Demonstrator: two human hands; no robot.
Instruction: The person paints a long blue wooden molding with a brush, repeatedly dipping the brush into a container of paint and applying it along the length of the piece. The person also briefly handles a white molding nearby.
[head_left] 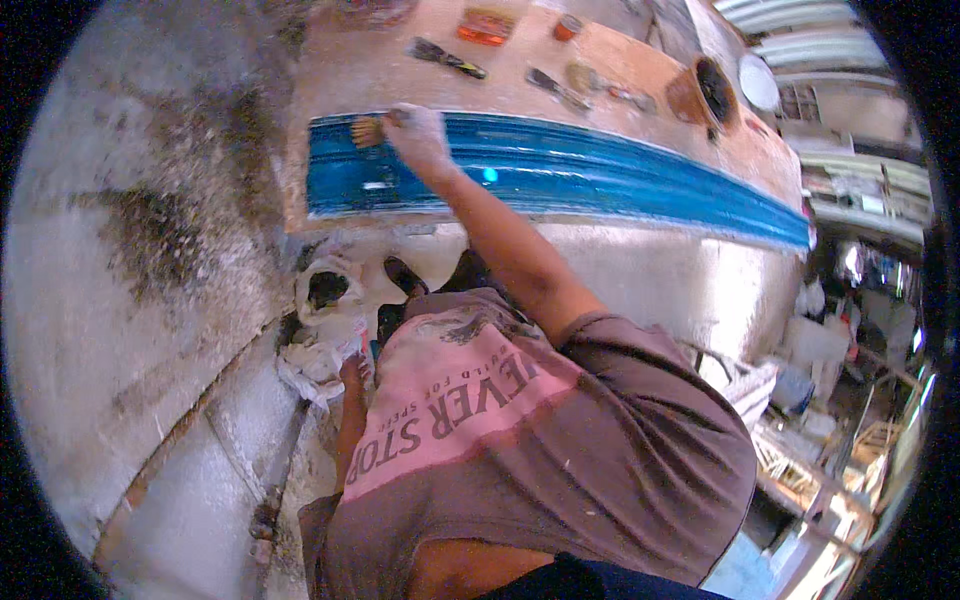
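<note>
A long blue-painted moulding strip [600, 175] runs across the front edge of an orange-brown board [400, 75]. My right hand [418, 135], in a white glove, is stretched out over the strip's left part. It grips a paintbrush [368, 131] whose bristles touch the blue surface. My left hand [352, 370] is held close to my chest, closed on a small dark container [388, 322] with a blue smear at its edge. My brown and pink shirt hides the lower part of the left arm.
Several brushes [447, 58], a red tin [487, 25], a terracotta pot [700, 92] and a white disc [758, 82] lie on the board. Below it are a white plastered wall, a white bag [325, 287], rags and my dark shoe [404, 276]. Cluttered shelves stand at right.
</note>
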